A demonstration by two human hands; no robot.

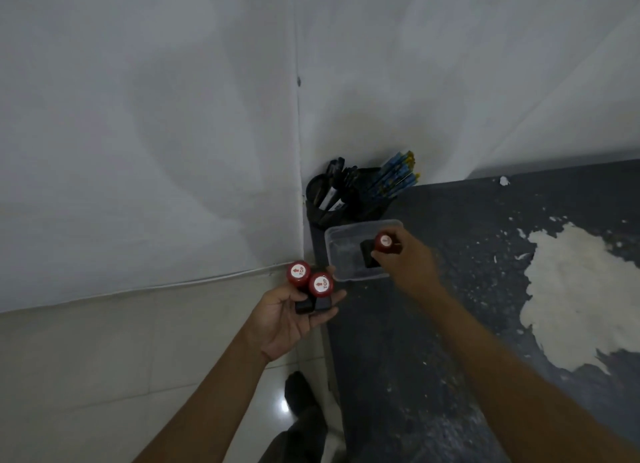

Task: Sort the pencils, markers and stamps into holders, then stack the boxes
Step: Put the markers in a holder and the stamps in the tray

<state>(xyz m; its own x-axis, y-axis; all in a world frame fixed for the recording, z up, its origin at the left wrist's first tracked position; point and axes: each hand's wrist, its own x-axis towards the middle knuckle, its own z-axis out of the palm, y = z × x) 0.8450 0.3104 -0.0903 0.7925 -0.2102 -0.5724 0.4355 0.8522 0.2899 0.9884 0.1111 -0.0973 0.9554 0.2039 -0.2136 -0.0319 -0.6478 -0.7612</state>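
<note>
Nearest, both bare forearms reach forward from the bottom edge, the left one over the pale tiled floor (104, 358) and the right one over the dark desk (450, 324), whose top is scuffed with a large pale patch. Left of the desk's edge the left hand (291, 319) lies palm up, fingers loosely curled around two stamps (310, 282); their black bases sit in the palm and their red handles, each capped with a white "TOP" label, stand side by side, touching. Beyond it the right hand (403, 260), back upward, pinches the red handle of a third stamp (381, 246) between thumb and fingertips, its black base hanging inside a clear plastic box (337, 255) that rests on the desk near the edge. Behind the box, in the desk's far corner against the white wall (138, 116), stand black holders (318, 192): the one to the left carries dark markers (334, 182), the one beside it blue pencils (391, 177) fanned toward the right.
</note>
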